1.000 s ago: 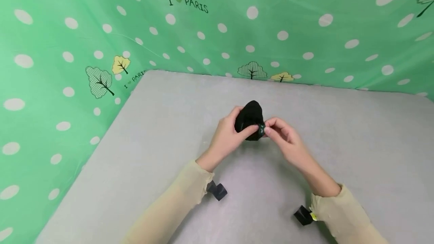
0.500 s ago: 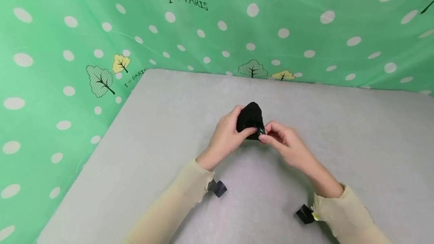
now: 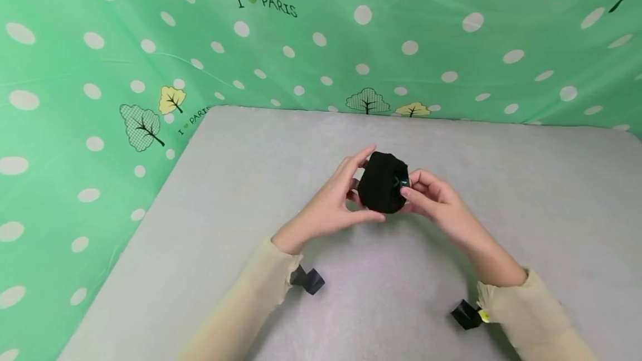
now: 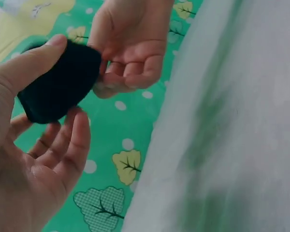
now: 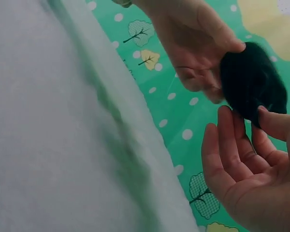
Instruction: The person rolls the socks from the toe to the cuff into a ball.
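Observation:
A palm-sized black cloth bundle (image 3: 382,184), rounded and folded in on itself, is held up over the grey table. On its right side, by an opening, shows a small dark patch with teal marks (image 3: 404,182). My right hand (image 3: 441,200) pinches the bundle there between thumb and fingers. Around the left side my left hand (image 3: 328,200) spreads wide, its thumb and index finger stretched out. In the left wrist view the left thumb lies across the cloth bundle (image 4: 60,84), fingers below it. The right wrist view shows the right thumb (image 5: 275,122) at the bundle's lower edge.
The grey tabletop (image 3: 241,183) runs back to a green curtain (image 3: 301,60) with white dots and printed trees. Black wrist mounts (image 3: 313,281) hang from both beige sleeves, close over the table.
The black bundle has turned and shifted slightly right, so its opening now faces right. My left thumb has come off its front and the left fingers have spread. The right hand keeps its pinch.

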{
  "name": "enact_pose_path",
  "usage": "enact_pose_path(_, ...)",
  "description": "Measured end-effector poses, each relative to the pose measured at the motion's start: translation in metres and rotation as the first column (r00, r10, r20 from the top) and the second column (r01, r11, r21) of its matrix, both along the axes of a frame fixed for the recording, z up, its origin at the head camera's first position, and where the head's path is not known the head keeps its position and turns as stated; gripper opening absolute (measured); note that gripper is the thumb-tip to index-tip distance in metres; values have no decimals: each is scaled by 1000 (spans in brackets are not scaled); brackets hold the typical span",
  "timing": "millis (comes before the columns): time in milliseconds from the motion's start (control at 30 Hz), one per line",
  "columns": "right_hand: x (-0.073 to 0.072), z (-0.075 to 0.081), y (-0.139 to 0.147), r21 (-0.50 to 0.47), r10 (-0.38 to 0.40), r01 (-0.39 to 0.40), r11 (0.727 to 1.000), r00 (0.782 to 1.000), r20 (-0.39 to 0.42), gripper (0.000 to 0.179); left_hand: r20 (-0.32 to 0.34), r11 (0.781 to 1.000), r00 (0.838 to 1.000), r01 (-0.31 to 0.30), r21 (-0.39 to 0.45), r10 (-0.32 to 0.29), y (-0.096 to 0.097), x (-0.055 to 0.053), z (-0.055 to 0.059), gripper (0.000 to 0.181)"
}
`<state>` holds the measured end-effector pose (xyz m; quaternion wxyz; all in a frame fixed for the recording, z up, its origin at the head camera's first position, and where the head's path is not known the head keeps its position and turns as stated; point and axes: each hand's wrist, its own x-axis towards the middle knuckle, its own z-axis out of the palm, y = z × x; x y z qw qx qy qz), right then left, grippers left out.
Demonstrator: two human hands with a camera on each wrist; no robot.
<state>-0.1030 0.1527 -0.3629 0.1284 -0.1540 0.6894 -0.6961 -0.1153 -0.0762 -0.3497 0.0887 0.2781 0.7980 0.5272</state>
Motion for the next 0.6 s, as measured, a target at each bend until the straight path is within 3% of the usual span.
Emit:
enact_pose_path(167,1,-4,-1,27,19,-18,999,1000,-12,4,71,989,995,65,136,-75,-1,0,1,100)
enact_pose_path(233,1,-5,-3,41,-9,10,999,999,-35,2,66,988,995,62,140,-72,0,1,1,99)
enact_pose_path(367,3,-4,-4,35,-73,79,996,986,-151,26,0,994,1000,19,104,-19,0,0,-2,96)
enact_pose_path(467,2,-2,-4,51,-45,65,997,945,-323,62,-36,998,999,-20,64,23,-1,-2,-4,94)
enact_pose_path(600,-2,-2,-5,221,50,76,972,857,-514,96,-48,999,998,-37,28,39,1,-5,-8,92)
